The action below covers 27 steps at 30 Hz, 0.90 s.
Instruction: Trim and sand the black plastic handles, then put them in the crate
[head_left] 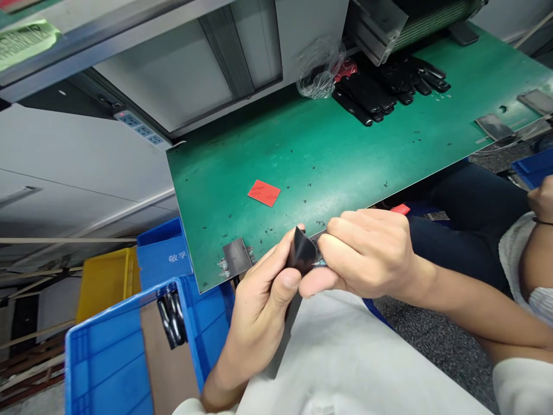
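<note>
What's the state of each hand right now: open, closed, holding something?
Left hand: closed, holding a black piece.
Right hand: closed, close by the black piece; what it grips, if anything, cannot be told.

Open lane mid-table; clutter at back & L corner
Green tabletop (337, 155): low pass btwn red card (264, 193) & black pcs (367, 95), only sm. dark scraps (305, 201) en route. Bag (317, 69) + metal-sided unit (375, 29) block rear. Dark plate (237, 257) at near L edge; blue bin's (125, 311) raised rim beyond. R: co-worker's leg (466, 219) by table edge.
</note>
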Tool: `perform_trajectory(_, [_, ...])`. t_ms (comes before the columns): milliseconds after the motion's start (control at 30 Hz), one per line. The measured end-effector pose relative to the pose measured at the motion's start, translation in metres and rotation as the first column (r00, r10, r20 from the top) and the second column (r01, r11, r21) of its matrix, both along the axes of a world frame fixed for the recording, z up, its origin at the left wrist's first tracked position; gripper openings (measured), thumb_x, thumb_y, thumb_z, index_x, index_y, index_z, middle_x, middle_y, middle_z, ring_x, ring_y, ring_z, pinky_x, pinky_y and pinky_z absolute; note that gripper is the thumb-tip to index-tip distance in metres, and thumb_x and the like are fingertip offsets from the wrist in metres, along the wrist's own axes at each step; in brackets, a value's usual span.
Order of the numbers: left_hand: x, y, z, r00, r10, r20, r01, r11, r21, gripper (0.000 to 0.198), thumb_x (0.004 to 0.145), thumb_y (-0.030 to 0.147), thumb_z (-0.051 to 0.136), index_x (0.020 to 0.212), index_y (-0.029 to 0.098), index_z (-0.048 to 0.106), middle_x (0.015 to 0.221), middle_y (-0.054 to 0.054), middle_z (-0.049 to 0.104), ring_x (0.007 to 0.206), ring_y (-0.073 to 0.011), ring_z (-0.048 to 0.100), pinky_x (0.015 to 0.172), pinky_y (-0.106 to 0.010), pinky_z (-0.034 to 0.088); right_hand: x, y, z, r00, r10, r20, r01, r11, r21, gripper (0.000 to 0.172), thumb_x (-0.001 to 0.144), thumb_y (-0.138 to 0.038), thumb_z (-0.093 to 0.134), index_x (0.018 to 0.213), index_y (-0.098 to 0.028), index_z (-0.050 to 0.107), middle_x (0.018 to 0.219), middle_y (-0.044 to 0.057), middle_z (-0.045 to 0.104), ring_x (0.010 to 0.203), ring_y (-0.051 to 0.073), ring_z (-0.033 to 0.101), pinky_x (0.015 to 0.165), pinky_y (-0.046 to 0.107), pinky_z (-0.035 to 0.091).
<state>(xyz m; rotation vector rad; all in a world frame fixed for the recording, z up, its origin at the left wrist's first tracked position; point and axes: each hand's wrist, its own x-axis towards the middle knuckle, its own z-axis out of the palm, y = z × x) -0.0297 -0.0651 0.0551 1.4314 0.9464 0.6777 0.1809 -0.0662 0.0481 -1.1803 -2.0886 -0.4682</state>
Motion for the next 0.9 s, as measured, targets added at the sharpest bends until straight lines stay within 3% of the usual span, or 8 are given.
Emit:
perform_trajectory(233, [0.005,-0.001,-0.005,0.996,0.077,0.044,-0.074,0.996,-0.056,0.040,0.109,0.040,0.053,0.148,0.043,0.061,0.154,0.008,0.061,0.143,-0.0195,0.057,0.116,-0.026,0.045,-0.011,-0.003,-0.011,0.995,-0.026,-0.093,0.020,0.997,-0.069,0.063,0.105,-0.065,0.042,0.059,-0.022,0.047,0.056,-0.004,0.037,0.053,0.013,0.027,0.051,0.032,0.023])
perform_trajectory(433, [0.008,0.000,-0.007,0.991,0.100,0.084,-0.089,0.988,-0.124,0.040,0.109,0.042,0.053,0.149,0.038,0.062,0.149,0.002,0.066,0.146,-0.0246,0.054,0.125,-0.038,0.039,-0.017,-0.005,-0.015,0.993,-0.018,-0.113,0.011,0.998,-0.063,0.064,0.110,-0.056,0.034,0.058,-0.022,0.047,0.054,-0.003,0.039,0.053,0.014,0.028,0.053,0.033,0.022])
perform_trajectory(767, [0.014,0.007,-0.005,0.980,0.183,0.078,-0.171,0.976,-0.137,0.044,0.106,0.049,0.057,0.145,0.030,0.066,0.138,-0.004,0.071,0.138,-0.0283,0.061,0.118,-0.039,0.046,-0.031,-0.011,-0.026,0.989,0.041,-0.140,-0.053,0.996,-0.077,0.063,0.111,-0.055,0.030,0.062,-0.022,0.051,0.055,-0.001,0.046,0.055,0.015,0.034,0.054,0.034,0.024])
perform_trajectory(900, [0.016,0.012,-0.004,0.980,0.185,0.078,-0.172,0.974,-0.144,0.048,0.105,0.051,0.058,0.146,0.027,0.066,0.122,-0.006,0.075,0.131,-0.0286,0.064,0.112,-0.040,0.050,-0.035,-0.014,-0.029,0.989,0.041,-0.141,-0.054,0.995,-0.087,0.063,0.111,-0.055,0.030,0.062,-0.022,0.051,0.055,-0.002,0.044,0.054,0.015,0.032,0.053,0.034,0.023])
